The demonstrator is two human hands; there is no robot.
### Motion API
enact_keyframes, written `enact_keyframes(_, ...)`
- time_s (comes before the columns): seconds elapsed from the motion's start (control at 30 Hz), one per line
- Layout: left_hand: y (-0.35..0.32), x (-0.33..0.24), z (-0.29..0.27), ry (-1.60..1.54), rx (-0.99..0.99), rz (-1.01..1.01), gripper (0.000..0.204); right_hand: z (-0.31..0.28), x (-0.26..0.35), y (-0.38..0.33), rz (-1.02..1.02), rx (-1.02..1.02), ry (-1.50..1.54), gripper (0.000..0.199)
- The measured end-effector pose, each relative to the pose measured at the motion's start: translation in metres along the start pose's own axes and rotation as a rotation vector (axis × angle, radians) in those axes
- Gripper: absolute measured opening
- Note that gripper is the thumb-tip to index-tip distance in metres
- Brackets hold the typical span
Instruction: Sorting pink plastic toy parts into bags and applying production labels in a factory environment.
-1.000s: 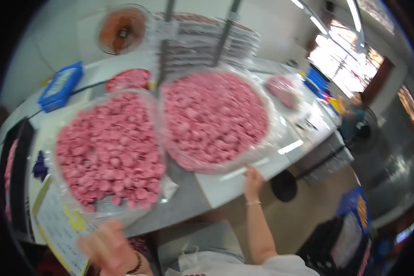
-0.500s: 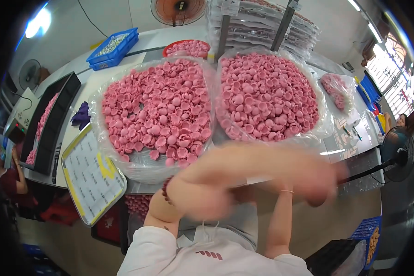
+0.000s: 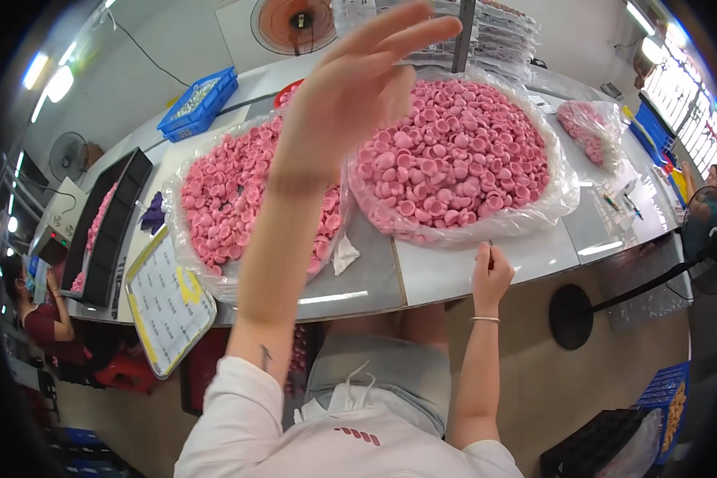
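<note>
My left hand (image 3: pixel 344 97) is raised high over the table, blurred by motion, its fingers stretched out and apart with nothing visible in them. Its arm crosses in front of the left pile of pink cup-shaped pieces (image 3: pixel 215 215), which lies in an opened clear plastic bag. Low at the table's front edge, my right hand (image 3: pixel 492 277) is closed, thumb up. Something small and dark seems to show at its fingertips, too small to name. Just beyond it lies the right pile of pink cup-shaped pieces (image 3: pixel 462 159), also in a clear bag. A crumpled white scrap (image 3: pixel 345 255) sits between the bags.
A tray with yellow tape (image 3: pixel 167 299) overhangs the front edge at left, near a black crate (image 3: pixel 103 231) and a purple glove (image 3: pixel 153 213). Blue baskets (image 3: pixel 199 107) stand behind. A smaller bag of pink pieces (image 3: pixel 589 127) lies right. A fan (image 3: pixel 697 231) and a seated person (image 3: pixel 44 319) flank the table.
My left arm has swung from low across my body up over the left pile. My right hand, blurred behind it before, now shows at the table edge. The view has shifted slightly.
</note>
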State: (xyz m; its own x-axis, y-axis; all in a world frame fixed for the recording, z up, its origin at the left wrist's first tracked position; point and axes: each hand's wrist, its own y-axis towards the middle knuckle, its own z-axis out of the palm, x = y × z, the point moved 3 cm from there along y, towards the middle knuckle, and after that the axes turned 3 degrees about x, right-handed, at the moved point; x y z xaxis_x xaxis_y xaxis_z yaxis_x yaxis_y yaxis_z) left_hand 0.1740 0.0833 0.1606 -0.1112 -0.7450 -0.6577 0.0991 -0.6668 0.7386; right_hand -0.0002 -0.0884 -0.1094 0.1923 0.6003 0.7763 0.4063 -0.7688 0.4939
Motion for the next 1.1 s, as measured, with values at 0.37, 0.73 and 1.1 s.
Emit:
enact_keyframes(0.37,0.047,0.041,-0.077,1.985,-0.404,0.065,0.026,0.003,0.021,-0.003,-0.119,0.047,-0.117,0.033)
enact_keyframes(0.73,-0.100,0.036,0.046,1.714,0.095,-0.215,0.030,0.004,0.014,0.000,-0.093,0.036,-0.238,0.028)
enact_keyframes(1.1,-0.336,0.000,-0.008,1.824,-0.733,-0.099,0.012,0.000,0.027,-0.004,-0.085,-0.075,-0.160,0.033)
